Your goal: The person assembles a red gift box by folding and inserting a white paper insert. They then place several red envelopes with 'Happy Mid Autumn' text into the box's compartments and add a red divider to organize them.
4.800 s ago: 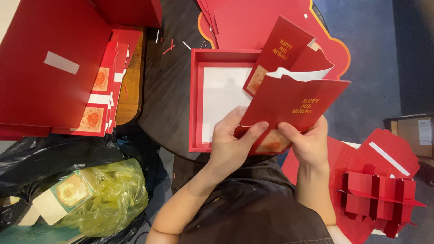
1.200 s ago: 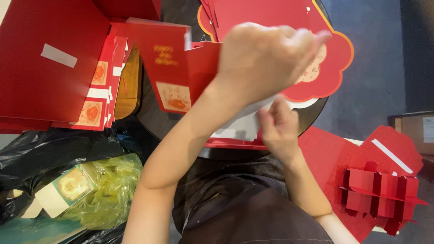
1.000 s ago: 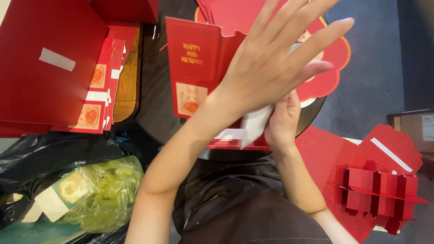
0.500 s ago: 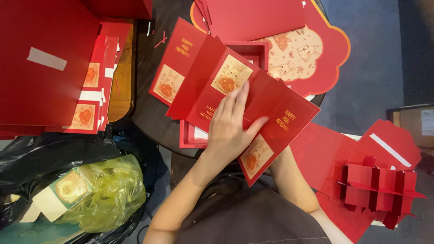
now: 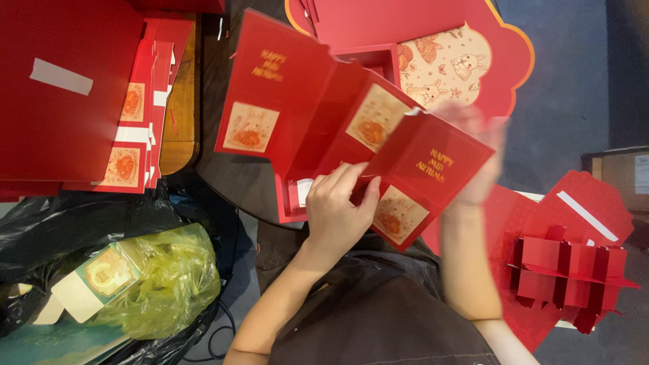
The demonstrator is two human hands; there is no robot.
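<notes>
The left hand (image 5: 338,213) pinches the near left edge of a red folded card sleeve (image 5: 422,186), thumb and fingers pressed together on it. The right hand (image 5: 473,159) is blurred behind the sleeve's far right corner; I cannot tell whether it grips or only steadies. To do this well, keep the pinch at the edge, clear of the printed panel, and support the opposite corner so the sleeve stays flat. The sleeve hangs tilted over the near edge of the red tray (image 5: 291,203), beside 2 more red sleeves (image 5: 284,101) fanned across it.
</notes>
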